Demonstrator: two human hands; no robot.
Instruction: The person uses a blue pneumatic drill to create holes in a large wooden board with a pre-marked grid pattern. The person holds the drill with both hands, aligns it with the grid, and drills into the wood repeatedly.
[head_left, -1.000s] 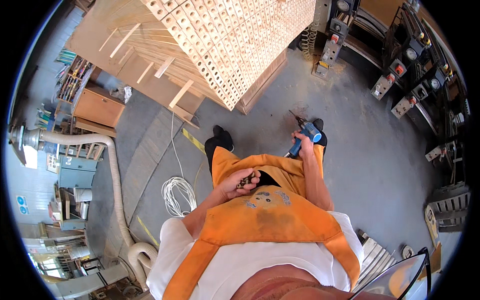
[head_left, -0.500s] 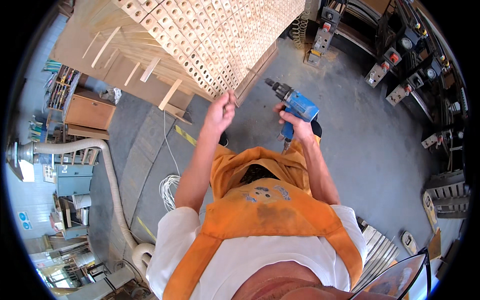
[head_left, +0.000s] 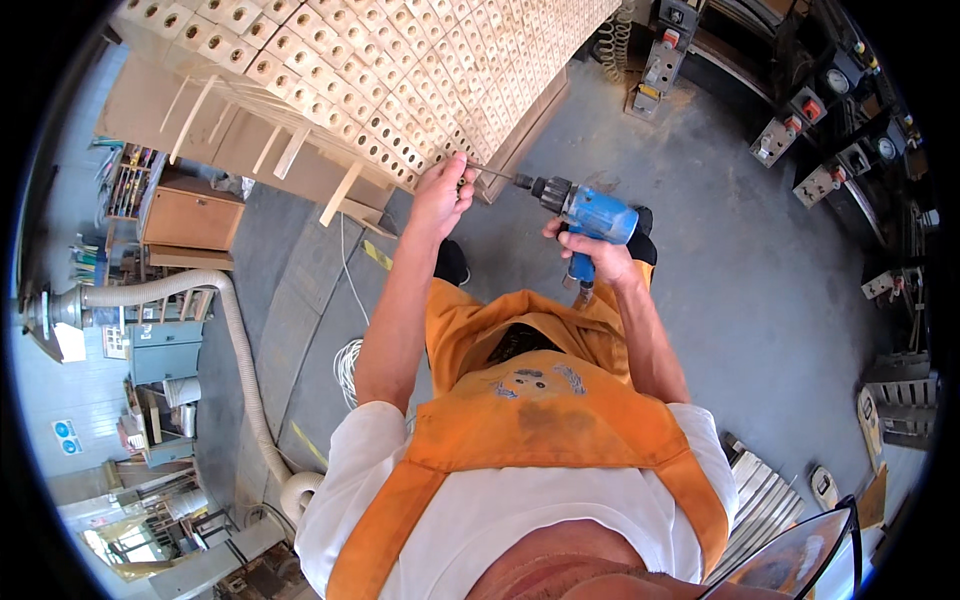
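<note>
My right hand grips a blue pistol-shaped power driver with a dark chuck and a metal fitting under its handle. From the chuck a long thin bit points left toward my left hand. The fingers of that hand are closed at the bit's tip, around something small that I cannot make out. Just beyond the left hand rises a large stack of pale wooden blocks with round holes in their ends. Several holes near the hand look darker, as if filled.
Thin wooden strips stick out from the stack's left side. A white cable coil and a ribbed hose lie at left. Machines with gauges and red switches line the right. Wooden slats lie at lower right.
The driver has turned more level, bringing its bit toward my left hand. My left fingers now meet the bit's tip. The view has shifted slightly, showing more of the block stack.
</note>
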